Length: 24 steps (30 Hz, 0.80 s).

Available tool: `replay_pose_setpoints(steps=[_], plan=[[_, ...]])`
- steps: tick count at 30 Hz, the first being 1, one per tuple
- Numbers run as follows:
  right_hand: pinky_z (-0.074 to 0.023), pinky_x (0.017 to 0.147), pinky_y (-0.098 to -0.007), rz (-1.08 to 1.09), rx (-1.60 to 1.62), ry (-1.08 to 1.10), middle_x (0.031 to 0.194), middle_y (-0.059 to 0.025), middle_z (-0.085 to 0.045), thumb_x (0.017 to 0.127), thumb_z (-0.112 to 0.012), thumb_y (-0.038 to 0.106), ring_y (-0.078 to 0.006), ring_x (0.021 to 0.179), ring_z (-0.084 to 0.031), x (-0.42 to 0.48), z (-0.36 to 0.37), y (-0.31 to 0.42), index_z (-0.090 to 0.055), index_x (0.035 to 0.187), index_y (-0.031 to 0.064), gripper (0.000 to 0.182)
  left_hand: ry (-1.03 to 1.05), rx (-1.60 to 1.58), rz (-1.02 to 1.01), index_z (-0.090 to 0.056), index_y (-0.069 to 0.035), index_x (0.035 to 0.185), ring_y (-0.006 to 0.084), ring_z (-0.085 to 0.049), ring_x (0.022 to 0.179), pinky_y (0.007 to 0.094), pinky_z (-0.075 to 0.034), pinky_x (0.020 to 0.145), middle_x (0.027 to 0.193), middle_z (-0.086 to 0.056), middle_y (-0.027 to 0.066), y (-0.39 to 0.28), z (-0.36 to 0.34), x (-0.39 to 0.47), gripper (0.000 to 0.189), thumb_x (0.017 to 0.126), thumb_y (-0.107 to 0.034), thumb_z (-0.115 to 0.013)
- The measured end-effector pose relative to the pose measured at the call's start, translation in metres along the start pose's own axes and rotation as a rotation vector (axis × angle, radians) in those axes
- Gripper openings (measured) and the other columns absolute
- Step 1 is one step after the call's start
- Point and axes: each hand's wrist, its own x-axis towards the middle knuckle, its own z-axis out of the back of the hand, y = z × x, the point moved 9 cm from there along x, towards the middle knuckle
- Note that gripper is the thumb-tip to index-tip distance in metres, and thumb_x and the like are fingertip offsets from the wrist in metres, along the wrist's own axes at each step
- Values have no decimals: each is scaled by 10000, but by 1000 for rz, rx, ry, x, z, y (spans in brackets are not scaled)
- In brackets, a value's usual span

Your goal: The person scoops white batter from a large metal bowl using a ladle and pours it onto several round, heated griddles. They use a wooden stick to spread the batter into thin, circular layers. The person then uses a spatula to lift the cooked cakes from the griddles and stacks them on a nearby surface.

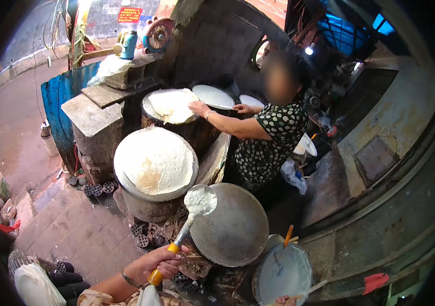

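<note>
My left hand [165,261] grips the yellow handle of a metal ladle [200,199], whose bowl is coated with white batter and hangs over the left rim of an empty round metal pan [229,225]. At the bottom edge my right hand [285,301], mostly cut off by the picture, holds a wooden stick [313,289] over a bucket of white liquid [284,273]. An orange-handled tool [288,235] leans in that bucket. Beyond the ladle, a large white sheet of batter [156,160] covers a round pan on a stove.
A co-worker [271,137] in a dotted top touches another white sheet [173,105] on a farther stove. Round white trays [213,96] stand beside it. Coal briquettes [97,190] lie on the floor at left, and stacked white sheets [37,285] at bottom left. A fan [159,37] stands behind.
</note>
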Motion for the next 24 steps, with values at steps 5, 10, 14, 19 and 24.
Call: replay_pose_setpoints(steps=[5,10,14,19,24], plan=[[-292,373,-231,93,-447,307,607,-21,-445,904,-501,247,-105,405,-337,-179,-143,-15,-470,805,96,183,-25,1,79,-427,-67,1169,19,-307,451,147,-305,366,630,-343,-24,-22,10,6,252,918,-45,-428],[-300,362,-221,55,-520,567,624,-24,-469,920,-483,223,-85,411,-368,-182,-154,-70,-479,839,94,151,27,-50,150,-430,-63,1166,20,-321,462,146,-314,369,632,-342,-28,-32,-11,7,245,923,-49,-409],[-315,353,-262,63,-276,350,625,-50,-482,915,-493,280,-122,398,-380,-188,-140,-27,-469,847,100,194,17,1,167,-434,-69,1169,17,-311,454,143,-312,368,629,-337,-30,-36,-16,8,245,926,-54,-404],[-293,378,-269,37,-60,108,591,-43,-432,872,-512,292,-145,403,-345,-136,-90,-4,-452,793,109,208,5,20,152,-436,-77,1178,11,-290,436,140,-311,361,626,-324,-31,-35,-4,6,257,923,-60,-416],[-271,390,-258,-38,159,38,550,-21,-353,843,-510,229,-134,406,-305,-93,-48,8,-394,715,112,209,-50,11,97,-433,-76,1181,11,-290,440,144,-313,362,642,-339,-26,-33,1,6,267,915,-48,-428]])
